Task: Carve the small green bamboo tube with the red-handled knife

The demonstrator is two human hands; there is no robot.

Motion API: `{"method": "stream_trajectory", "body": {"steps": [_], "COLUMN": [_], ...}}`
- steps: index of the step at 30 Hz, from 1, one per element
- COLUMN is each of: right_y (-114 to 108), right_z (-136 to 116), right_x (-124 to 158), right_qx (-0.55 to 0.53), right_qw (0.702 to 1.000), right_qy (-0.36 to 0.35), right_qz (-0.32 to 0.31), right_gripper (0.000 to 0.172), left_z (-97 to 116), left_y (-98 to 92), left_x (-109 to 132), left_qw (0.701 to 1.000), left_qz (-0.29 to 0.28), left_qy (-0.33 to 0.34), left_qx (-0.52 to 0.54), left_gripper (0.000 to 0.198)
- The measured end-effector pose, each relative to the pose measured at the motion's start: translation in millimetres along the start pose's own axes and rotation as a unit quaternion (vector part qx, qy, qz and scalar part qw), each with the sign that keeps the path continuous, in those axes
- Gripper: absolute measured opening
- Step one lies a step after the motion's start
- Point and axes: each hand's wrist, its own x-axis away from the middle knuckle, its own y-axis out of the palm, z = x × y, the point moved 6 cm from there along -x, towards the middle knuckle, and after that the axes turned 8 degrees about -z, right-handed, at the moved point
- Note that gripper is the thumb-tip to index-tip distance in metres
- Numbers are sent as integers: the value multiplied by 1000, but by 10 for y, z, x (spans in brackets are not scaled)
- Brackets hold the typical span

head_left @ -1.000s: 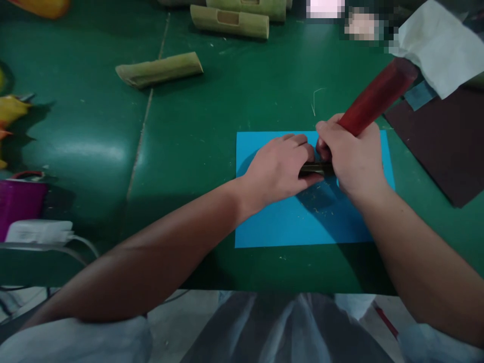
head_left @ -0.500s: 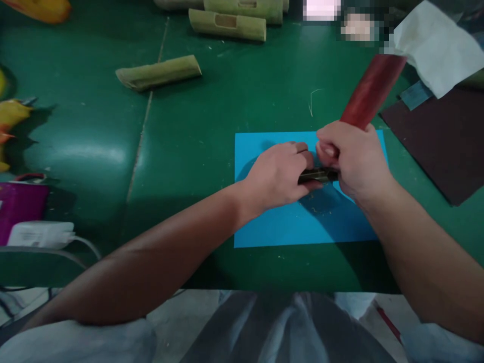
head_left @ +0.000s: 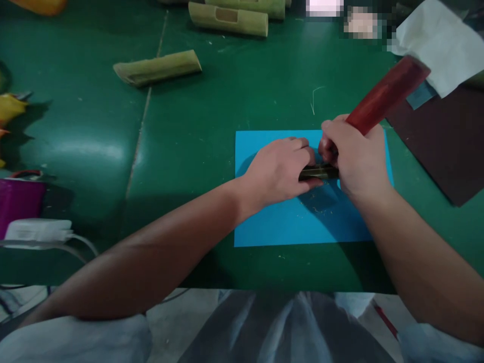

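Fingers of the left hand [head_left: 280, 169] are wrapped around a dark stick [head_left: 319, 172], gripping it from above; one end shows between thumb and forefinger and runs towards the right hand [head_left: 357, 159]. That hand is curled into a fist around a red handle [head_left: 387, 95], which slants up and away to the right of the grip. What the handle carries below the fist is hidden, and whether the fist touches the stick, I cannot tell.

Under both hands lies a blue sheet [head_left: 272, 227], with shavings [head_left: 319, 209] just nearer the wearer than the stick. Right of the grip are a dark mat [head_left: 446, 146] and, farther off, a white cloth [head_left: 440, 48]. Well beyond the left hand, to its left, a bamboo piece [head_left: 159, 69] lies on the green table [head_left: 189, 136]; a notched tube [head_left: 249, 22] lies farther back.
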Motion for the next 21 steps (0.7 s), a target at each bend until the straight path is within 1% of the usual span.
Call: {"method": "stream_trajectory", "body": {"steps": [4,11,21], "right_y": [-6,9,-1], "right_z": [-12,-14,13], "right_x": [12,9,-1], "right_qx": [-9,-29,-16], "right_qw": [1000,999,1000], "right_qy": [-17,-22,-21], "right_qz": [-1,1,7], "right_gripper": [51,48,47], "left_z": [8,1,13], "left_y": [-6,-6,-6], "left_x": [-5,-1,-14], "left_qw": [1000,1000,1000], "left_qz": [-5,-7,-11], "left_qy": [-3,-6,-6], "left_qx": [-5,1,10], "left_gripper": [28,27,28]}}
